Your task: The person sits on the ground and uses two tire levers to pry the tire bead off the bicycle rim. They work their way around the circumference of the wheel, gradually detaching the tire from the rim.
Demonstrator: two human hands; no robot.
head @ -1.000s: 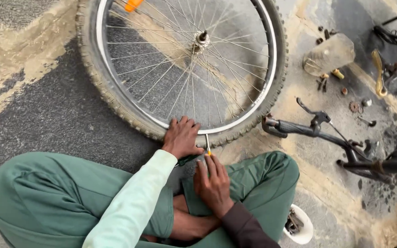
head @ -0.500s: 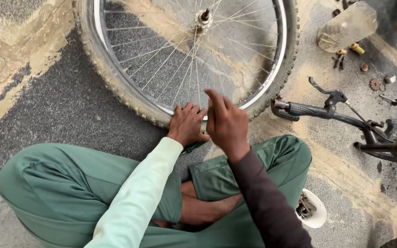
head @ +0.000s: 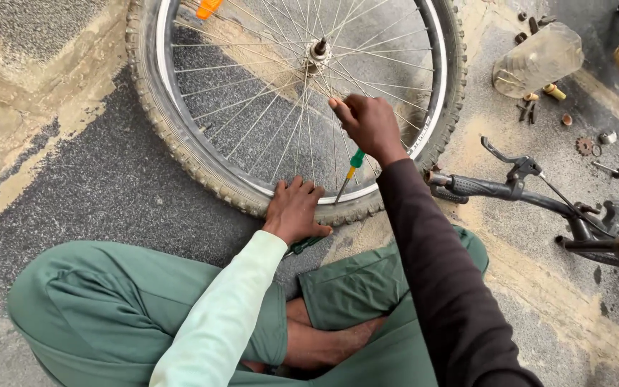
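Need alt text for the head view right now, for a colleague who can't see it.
A person sitting cross-legged on the ground presses the left hand on a bicycle wheel's tyre, while the right hand holds a green-handled screwdriver over the rim. Handlebars and small parts lie to the right.

- We see one package: a clear plastic jar [head: 537,59] lying on its side on the sandy ground at the upper right, just beyond the tyre of the bicycle wheel [head: 150,107].
- Its body is rounded and see-through, with a dusty grey-beige look. The walls appear plain, and we cannot make out a cap.
- Small metal bits lie scattered just beside it, among them a short yellow cylinder [head: 554,91] near its lower edge. A little toothed cog [head: 584,146] lies farther down the ground.
- We find no signs or screens.
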